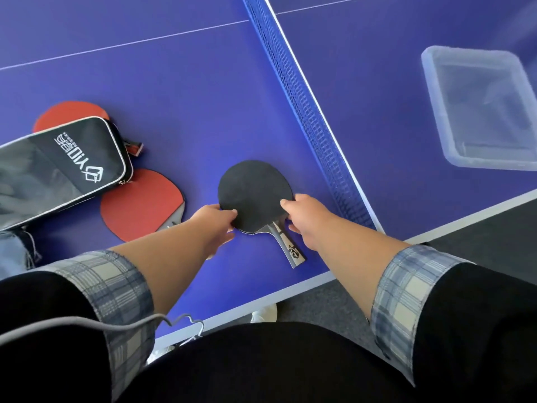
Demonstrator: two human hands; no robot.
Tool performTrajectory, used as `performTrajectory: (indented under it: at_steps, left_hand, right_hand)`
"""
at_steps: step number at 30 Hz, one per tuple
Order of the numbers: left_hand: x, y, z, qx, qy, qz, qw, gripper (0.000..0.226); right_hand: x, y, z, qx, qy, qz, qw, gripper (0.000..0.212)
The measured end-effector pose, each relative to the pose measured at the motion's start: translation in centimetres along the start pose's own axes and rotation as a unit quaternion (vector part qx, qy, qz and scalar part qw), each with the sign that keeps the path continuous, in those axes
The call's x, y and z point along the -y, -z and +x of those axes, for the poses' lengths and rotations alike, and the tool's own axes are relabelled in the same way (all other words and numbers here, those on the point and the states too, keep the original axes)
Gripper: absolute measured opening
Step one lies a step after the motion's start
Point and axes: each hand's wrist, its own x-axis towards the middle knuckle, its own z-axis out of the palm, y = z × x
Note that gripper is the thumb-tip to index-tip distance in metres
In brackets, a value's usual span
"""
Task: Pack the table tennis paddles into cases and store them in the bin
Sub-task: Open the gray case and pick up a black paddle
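A black-faced paddle (253, 193) lies flat on the blue table, handle toward me. My left hand (216, 225) touches the blade's near-left edge with its fingertips. My right hand (302, 216) rests at the blade's right edge, just above the handle. Neither hand has lifted it. At the left lies a black case (58, 167) with white lettering. It covers part of two red paddles, one at the far side (66, 112) and one at the near side (139, 205). A clear plastic bin (479, 109) stands beyond the net at the right.
The blue net (305, 112) runs diagonally between the paddles and the bin. The table's white front edge (247, 312) is close to my body, with grey floor beyond it. A grey cable (87, 327) crosses my left sleeve.
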Motion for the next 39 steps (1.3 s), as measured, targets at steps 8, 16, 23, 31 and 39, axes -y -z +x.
performTrajectory:
  at_steps: [8,16,23,31,39]
  left_hand:
    - [-0.5,1.4,-0.8,0.003,-0.016,-0.102,0.995,0.031]
    - [0.6,9.7,-5.3,-0.057,-0.07,-0.105,0.99,0.027]
    - [5.0,18.6,-9.1,-0.139,-0.084,-0.217,0.963,0.024]
    - [9.2,27.6,-11.3,-0.2,-0.121,-0.259,0.937,0.025]
    - [13.1,40.6,-11.7,-0.186,-0.115,-0.315,0.924,0.022]
  right_hand:
    - [1.9,-0.9,-1.4,-0.014,0.024,0.066,0.997,0.035]
    - [5.5,-8.3,-4.7,0.033,0.051,0.042,0.997,0.031]
    - [8.2,-18.2,-8.8,0.128,0.105,0.027,0.986,0.024]
    - [9.9,-27.7,-13.4,0.17,0.125,0.031,0.977,0.014]
    - [10.1,-41.7,-17.4,0.15,0.12,0.057,0.98,0.031]
